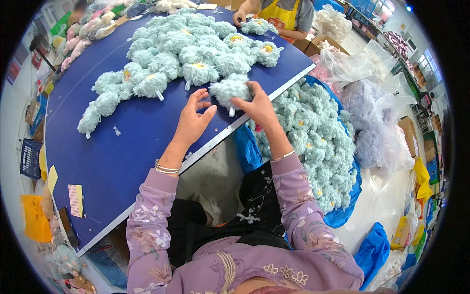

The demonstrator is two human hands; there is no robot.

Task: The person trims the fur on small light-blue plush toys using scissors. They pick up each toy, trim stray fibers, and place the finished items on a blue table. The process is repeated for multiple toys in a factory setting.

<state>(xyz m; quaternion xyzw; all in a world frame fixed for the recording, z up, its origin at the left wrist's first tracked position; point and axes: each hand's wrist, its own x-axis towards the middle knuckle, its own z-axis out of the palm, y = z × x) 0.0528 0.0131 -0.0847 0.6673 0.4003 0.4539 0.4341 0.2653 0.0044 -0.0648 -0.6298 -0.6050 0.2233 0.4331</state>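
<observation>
Near the table's edge, my right hand (258, 107) grips a fluffy pale mint plush piece (229, 89) between thumb and fingers. A small white tag hangs from the underside of that piece, and its outline is slightly blurred. Just left of it, my left hand (194, 120) is held with fingers apart and nothing in them. Beyond both hands, a heap of similar mint plush pieces (169, 46) spreads over the blue table (117, 171); several show yellow patches and white tags.
Right of the table, a big blue bag (356, 188) is full of more mint plush pieces (313, 142). Across the table, a person in a yellow apron (280, 13) handles another piece. Clear plastic bags (379, 142) stand farther right. A sticker sheet (75, 200) lies at the table's left.
</observation>
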